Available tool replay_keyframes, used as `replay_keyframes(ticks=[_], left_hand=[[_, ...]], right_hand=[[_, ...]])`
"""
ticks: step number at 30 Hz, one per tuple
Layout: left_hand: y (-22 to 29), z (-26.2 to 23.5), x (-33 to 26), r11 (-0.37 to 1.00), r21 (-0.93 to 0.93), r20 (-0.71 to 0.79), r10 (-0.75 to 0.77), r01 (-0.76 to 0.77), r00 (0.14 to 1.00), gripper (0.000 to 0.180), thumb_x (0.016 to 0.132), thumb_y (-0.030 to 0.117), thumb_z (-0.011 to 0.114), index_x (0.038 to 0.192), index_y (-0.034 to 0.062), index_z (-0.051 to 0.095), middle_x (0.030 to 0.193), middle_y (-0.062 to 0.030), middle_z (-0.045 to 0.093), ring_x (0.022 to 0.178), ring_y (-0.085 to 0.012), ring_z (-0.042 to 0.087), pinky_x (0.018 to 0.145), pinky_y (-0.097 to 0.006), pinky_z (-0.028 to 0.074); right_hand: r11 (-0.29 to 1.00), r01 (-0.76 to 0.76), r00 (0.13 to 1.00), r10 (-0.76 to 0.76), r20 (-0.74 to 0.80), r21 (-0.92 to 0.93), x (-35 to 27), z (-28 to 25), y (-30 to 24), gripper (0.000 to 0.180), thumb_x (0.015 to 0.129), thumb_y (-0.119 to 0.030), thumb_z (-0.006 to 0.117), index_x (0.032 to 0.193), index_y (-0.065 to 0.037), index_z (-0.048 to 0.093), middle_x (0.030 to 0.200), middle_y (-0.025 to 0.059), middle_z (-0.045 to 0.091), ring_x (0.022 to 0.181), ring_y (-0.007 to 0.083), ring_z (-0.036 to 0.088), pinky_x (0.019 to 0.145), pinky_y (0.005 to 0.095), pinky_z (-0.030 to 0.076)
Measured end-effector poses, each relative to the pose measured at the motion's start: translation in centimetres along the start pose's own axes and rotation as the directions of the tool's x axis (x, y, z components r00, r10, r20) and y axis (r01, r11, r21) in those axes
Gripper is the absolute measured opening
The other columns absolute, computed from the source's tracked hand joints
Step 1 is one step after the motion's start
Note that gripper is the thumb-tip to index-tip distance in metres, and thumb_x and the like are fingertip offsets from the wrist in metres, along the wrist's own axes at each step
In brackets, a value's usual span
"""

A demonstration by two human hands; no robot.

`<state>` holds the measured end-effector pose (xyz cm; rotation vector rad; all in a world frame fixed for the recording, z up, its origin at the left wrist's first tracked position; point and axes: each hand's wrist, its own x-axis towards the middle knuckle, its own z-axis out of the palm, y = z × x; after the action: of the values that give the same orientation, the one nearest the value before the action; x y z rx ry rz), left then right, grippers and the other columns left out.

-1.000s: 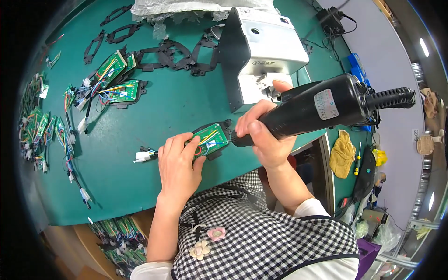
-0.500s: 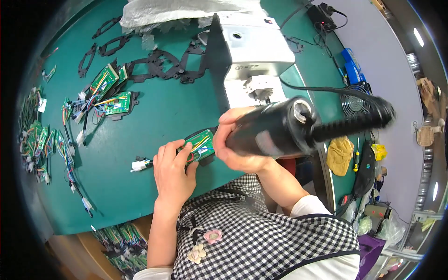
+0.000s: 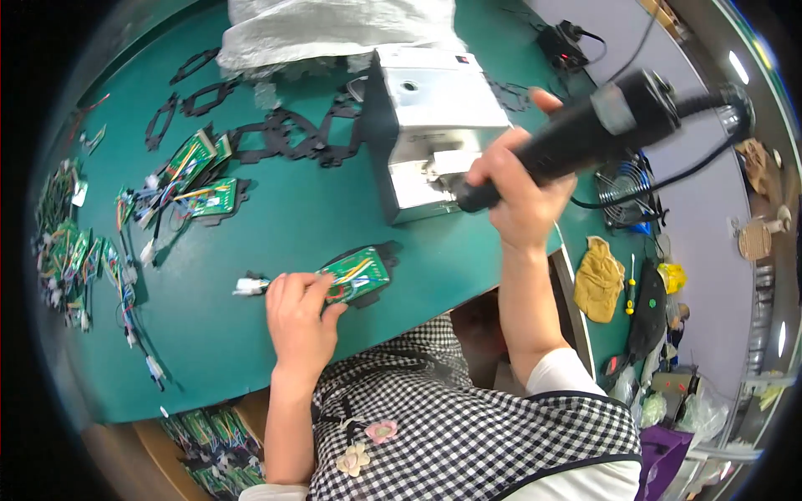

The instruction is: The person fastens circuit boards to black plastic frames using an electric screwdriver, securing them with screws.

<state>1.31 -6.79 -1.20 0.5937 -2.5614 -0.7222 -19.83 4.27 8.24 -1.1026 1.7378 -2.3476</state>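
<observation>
A black corded electric screwdriver [image 3: 576, 138] is gripped in my right hand [image 3: 528, 204], its nose pointing down and left at the front opening of the white and black screw feeder [image 3: 439, 96]. The nose and the feeder's outlet overlap, so I cannot tell whether they touch. My left hand [image 3: 301, 321] holds the left end of a green circuit board [image 3: 359, 274], fingers bent over its edge. The board, with yellow and blue wires, lies on a black plastic frame [image 3: 388, 250]. A white connector [image 3: 249, 286] on its cable rests left of my left hand.
Wired boards on black frames [image 3: 213, 199] lie left of centre, with several bare black frames [image 3: 292, 134] behind. Bundled wired boards [image 3: 63, 242] line the left edge. At right are a fan [image 3: 625, 190], a yellow cloth [image 3: 598, 280] and a yellow-handled screwdriver [image 3: 631, 288].
My right hand has carried the electric screwdriver away from beside the board, up and right to the screw feeder's front. My left hand stays at the board, shifted slightly down.
</observation>
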Motion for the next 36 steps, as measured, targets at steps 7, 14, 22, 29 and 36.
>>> replay_keyframes(ticks=[7, 14, 22, 29, 36], left_hand=[[-0.5, 0.8, -0.1, 0.995, -0.079, -0.094, 0.050, -0.057, 0.994, 0.031, 0.051, 0.005, 0.074, 0.081, 0.0029, 0.065, 0.084, -0.0064, 0.057, 0.085, -0.0265, 0.054, 0.074, -0.037, 0.043], [-0.5, 0.8, 0.0, 0.991, -0.128, -0.060, 0.021, -0.028, 0.998, 0.033, 0.051, 0.003, 0.072, 0.083, 0.0050, 0.067, 0.083, -0.0052, 0.055, 0.088, -0.0243, 0.053, 0.075, -0.036, 0.044], [-1.0, 0.8, 0.1, 0.988, -0.153, -0.020, 0.023, -0.026, 1.000, 0.035, 0.055, 0.003, 0.070, 0.088, 0.0046, 0.062, 0.089, -0.0086, 0.057, 0.089, -0.0292, 0.053, 0.075, -0.038, 0.043], [-0.1, 0.7, 0.8, 0.975, -0.219, 0.000, -0.025, 0.024, 1.000, 0.036, 0.063, 0.004, 0.068, 0.098, 0.0065, 0.060, 0.096, -0.0089, 0.058, 0.090, -0.0307, 0.053, 0.074, -0.039, 0.043], [0.9, -1.0, 0.5, 0.994, -0.105, 0.086, 0.010, -0.001, 0.996, 0.046, 0.053, 0.002, 0.075, 0.097, 0.0042, 0.061, 0.090, -0.0078, 0.054, 0.085, -0.0274, 0.050, 0.074, -0.037, 0.040]], right_hand=[[0.952, -0.089, 0.987, 0.044, 0.154, 0.293, -5.6, 6.1, 0.8, 0.075, 0.077, -0.006, 0.055, 0.135, -0.005, 0.007, 0.064, 0.0077, 0.049, 0.054, 0.0190, 0.052, 0.057, 0.0362, 0.047], [0.954, -0.227, 0.941, 0.163, 0.297, 0.195, -6.0, 9.5, 3.7, 0.068, 0.073, 0.002, 0.058, 0.129, 0.002, 0.019, 0.065, 0.0092, 0.053, 0.057, 0.0163, 0.055, 0.057, 0.0281, 0.047], [0.981, -0.195, 0.820, 0.168, 0.547, -0.010, -4.6, 11.6, 3.9, 0.044, 0.058, -0.007, 0.068, 0.096, 0.002, 0.048, 0.065, 0.0084, 0.055, 0.056, 0.0137, 0.051, 0.057, 0.0267, 0.045], [0.995, -0.047, 0.788, -0.019, 0.615, 0.090, -4.5, 10.6, 4.4, 0.044, 0.057, -0.008, 0.068, 0.096, 0.003, 0.050, 0.069, 0.0114, 0.056, 0.059, 0.0165, 0.056, 0.059, 0.0270, 0.045], [0.956, 0.247, 0.967, -0.234, -0.096, 0.159, -0.1, 0.3, -0.3, 0.055, 0.076, -0.002, 0.051, 0.124, 0.001, 0.025, 0.067, 0.0103, 0.053, 0.054, 0.0179, 0.054, 0.055, 0.0329, 0.048]])
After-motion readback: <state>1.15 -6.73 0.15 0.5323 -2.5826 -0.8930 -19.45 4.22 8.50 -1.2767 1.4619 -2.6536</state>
